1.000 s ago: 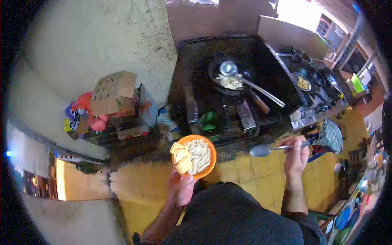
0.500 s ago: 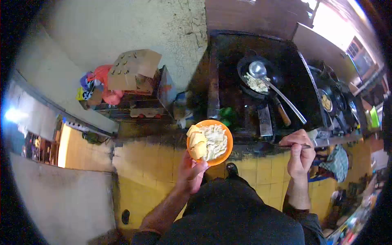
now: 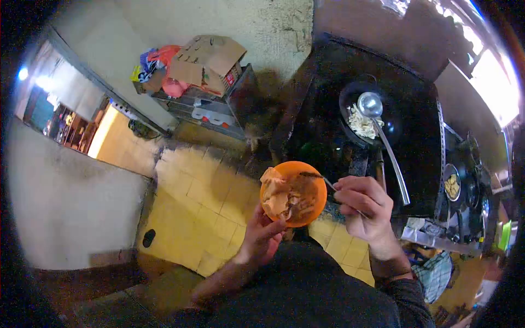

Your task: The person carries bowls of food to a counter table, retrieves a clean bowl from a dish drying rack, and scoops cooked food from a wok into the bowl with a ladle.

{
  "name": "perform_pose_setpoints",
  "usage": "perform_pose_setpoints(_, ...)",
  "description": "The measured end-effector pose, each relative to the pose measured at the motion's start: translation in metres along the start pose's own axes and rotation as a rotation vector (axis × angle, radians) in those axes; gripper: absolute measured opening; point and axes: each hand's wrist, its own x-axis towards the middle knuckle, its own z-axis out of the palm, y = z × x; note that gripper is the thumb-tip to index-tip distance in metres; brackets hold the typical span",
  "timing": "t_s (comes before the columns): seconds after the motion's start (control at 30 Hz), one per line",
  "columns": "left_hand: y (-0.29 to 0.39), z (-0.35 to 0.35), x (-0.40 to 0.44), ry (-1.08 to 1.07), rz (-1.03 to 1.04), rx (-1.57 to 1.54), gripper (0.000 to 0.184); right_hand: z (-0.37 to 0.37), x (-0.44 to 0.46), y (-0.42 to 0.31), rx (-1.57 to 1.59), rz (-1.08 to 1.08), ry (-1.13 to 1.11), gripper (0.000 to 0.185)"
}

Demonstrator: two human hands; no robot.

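My left hand grips an orange bowl from below left, thumb on its rim. Inside lie folded, bread-like pieces on the left and pale strips of food on the right, now in shade. My right hand is closed around the handle of a spoon. The spoon's dark head is over the bowl's right half; whether it touches the food I cannot tell.
On the black stove to the right, a wok holds pale strips and a steel ladle. A smaller pan with yellowish pieces sits farther right. A cardboard box tops a low shelf by the wall.
My right hand has brought the spoon leftward from beside the stove to over the bowl. My view has turned, and the bowl has passed into shade, still in my left hand.
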Motion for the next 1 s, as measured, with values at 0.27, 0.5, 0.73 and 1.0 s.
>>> perform_pose_setpoints(0.27,0.009,0.005,-0.042,0.056,0.139,-0.05,0.079,0.011,0.001,-0.022,0.161,-0.045,-0.094,0.032)
perform_pose_setpoints(0.5,0.017,-0.061,-0.09,0.131,0.301,-0.014,0.066,0.064,0.007,-0.039,0.239,0.145,-0.019,0.034)
perform_pose_setpoints(0.73,0.047,-0.155,-0.164,0.291,0.314,-0.034,0.07,0.128,-0.03,-0.059,0.484,0.433,-0.042,0.034)
perform_pose_setpoints(1.0,0.112,-0.233,-0.262,0.295,0.522,-0.027,0.065,0.235,-0.108,-0.097,-0.088,0.36,-0.799,0.031)
